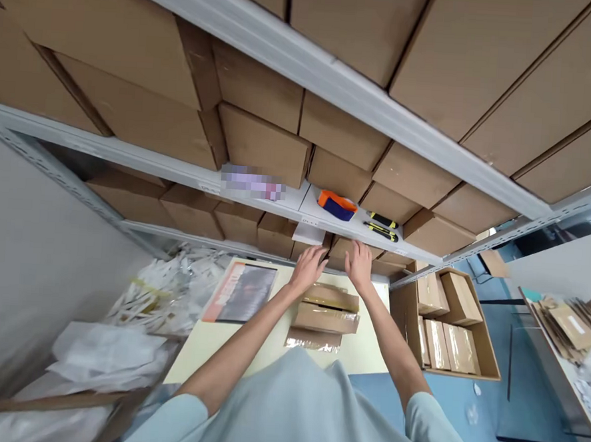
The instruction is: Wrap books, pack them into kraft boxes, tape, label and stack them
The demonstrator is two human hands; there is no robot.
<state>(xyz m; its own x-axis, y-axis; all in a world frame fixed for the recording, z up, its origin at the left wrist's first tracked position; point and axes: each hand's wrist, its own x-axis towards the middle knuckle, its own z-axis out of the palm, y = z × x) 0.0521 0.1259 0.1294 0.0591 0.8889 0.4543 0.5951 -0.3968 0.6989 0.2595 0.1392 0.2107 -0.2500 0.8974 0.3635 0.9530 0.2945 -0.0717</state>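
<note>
Both my arms reach forward over the pale table (192,348). My left hand (308,271) is at the front of the lower shelf's boxes, with fingers stretched forward and nothing visible in it. Level with it on the right, my right hand (359,266) has its fingers apart and also looks bare. Just below and between them, a flattened-looking cardboard box (325,318) with shiny clear tape lies on the table. I cannot tell whether my fingertips touch the cardboard boxes (346,249) behind them.
On the shelf ahead lie an orange and blue tape dispenser (337,205) and two yellow-black utility knives (381,231). A printed bag (244,292) lies at the table's left. A large carton (490,356) of taped boxes stands right; white scraps (171,297) are piled left.
</note>
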